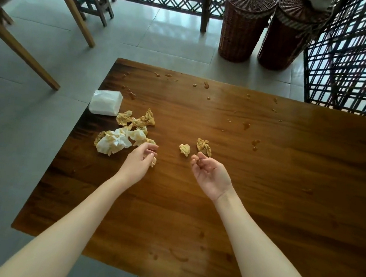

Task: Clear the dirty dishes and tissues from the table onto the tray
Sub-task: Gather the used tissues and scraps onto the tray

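Several crumpled, sauce-stained tissues lie on the brown wooden table (pixel 285 181). A large pile of tissues (pixel 121 137) sits near the left edge. A small tissue ball (pixel 184 149) and a stained tissue wad (pixel 203 146) lie near the middle. My left hand (pixel 139 163) is just right of the pile, fingers curled round a small white tissue scrap (pixel 153 162) that peeks out past them. My right hand (pixel 210 174) is palm up with loosely curled fingers, holding nothing, its fingertips just short of the stained wad. No tray or dishes are in view.
A white pack of clean tissues (pixel 105 102) overhangs the table's left edge. Brown sauce drops (pixel 206 84) dot the far half of the table. Two wicker baskets (pixel 242 28) and a dark lattice screen (pixel 352 65) stand beyond the table. Wooden stools (pixel 90 2) are at the far left.
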{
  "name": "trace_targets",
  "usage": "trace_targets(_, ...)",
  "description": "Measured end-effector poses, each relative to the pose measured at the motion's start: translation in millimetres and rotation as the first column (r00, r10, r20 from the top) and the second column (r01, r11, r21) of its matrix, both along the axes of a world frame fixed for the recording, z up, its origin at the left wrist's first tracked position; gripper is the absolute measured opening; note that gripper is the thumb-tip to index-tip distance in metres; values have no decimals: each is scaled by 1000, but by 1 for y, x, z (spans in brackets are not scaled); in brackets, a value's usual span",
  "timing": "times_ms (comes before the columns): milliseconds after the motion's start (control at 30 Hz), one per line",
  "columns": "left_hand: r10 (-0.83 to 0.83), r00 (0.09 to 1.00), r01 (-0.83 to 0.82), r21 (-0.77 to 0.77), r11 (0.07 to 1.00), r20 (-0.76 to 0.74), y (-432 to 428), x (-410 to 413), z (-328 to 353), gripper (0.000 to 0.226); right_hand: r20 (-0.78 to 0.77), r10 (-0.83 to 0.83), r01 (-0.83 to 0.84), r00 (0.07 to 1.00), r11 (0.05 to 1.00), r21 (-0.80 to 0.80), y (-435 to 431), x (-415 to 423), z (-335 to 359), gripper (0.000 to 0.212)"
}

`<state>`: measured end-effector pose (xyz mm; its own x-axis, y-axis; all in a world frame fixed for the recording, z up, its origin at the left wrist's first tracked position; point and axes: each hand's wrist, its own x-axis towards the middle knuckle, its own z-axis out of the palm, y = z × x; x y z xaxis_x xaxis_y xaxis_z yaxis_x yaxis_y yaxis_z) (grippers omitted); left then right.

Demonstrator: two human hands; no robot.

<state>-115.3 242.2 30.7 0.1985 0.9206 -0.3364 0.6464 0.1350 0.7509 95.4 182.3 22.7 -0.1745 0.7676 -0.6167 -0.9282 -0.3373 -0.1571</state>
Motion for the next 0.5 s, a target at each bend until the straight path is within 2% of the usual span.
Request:
trace_targets(100, -11, 1000, 11, 4, 1000, -4, 3, 1, -3, 27, 24, -16, 16, 1000, 1000, 0, 1, 2, -1, 14)
trace_targets(233, -50, 999, 50, -10, 999, -6, 9, 9, -9, 26, 204, 62, -60, 977, 998, -18, 4, 9, -4, 21)
trace_targets(333, -109, 993, 109, 0, 994, -32, 14, 19, -16, 25, 329, 93, -89, 940, 996, -29, 2, 16, -7, 16)
trace_targets(400, -150, 987, 152, 19, 988, -61, 19, 29, -22, 27, 372, 74, -59, 925, 997, -50, -2, 22, -11, 21)
trace_targets(500, -226, 968, 231, 35, 972, -113, 28, 46, -32, 33, 353, 3, 39, 936, 993, -110, -5, 32, -15, 30)
